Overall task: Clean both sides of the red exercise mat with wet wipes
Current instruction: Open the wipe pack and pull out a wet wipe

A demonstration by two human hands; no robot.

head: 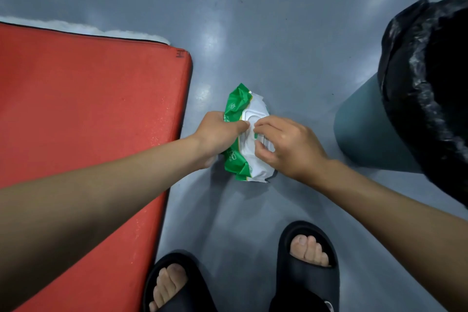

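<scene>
Both hands meet over a green-and-white soft plastic pack of wet wipes (244, 134) lying on the floor. Left hand (217, 134) grips the pack's green left edge, fingers curled round it, thumb pressed along the top towards the white lid. Right hand (286, 144) sits on the pack's right half, fingertips curled and pinching at the white flip lid in the middle. Pack is crumpled at both ends, long axis running away from the person.

Floor: smooth grey-blue coated floor (278, 33), glossy, with pale streaks of reflected light and a few dark specks.

Red padded exercise mat (88, 109) lies flat on the floor to the left of the pack, near but apart from it. Fine-grained red surface, rounded corner, dark piping along the far edge, a small dark stitched mark at the corner. Left forearm crosses over its right side. Something white shows along the mat's far edge; cannot tell what.

Right of the pack, well apart: teal round plastic bin (367, 129) lined with a crinkled black bin bag (430, 83) draped over its rim.

Near edge: two feet in black open-toe foam slides (309, 278).

Printing on the pack is too small to read.
</scene>
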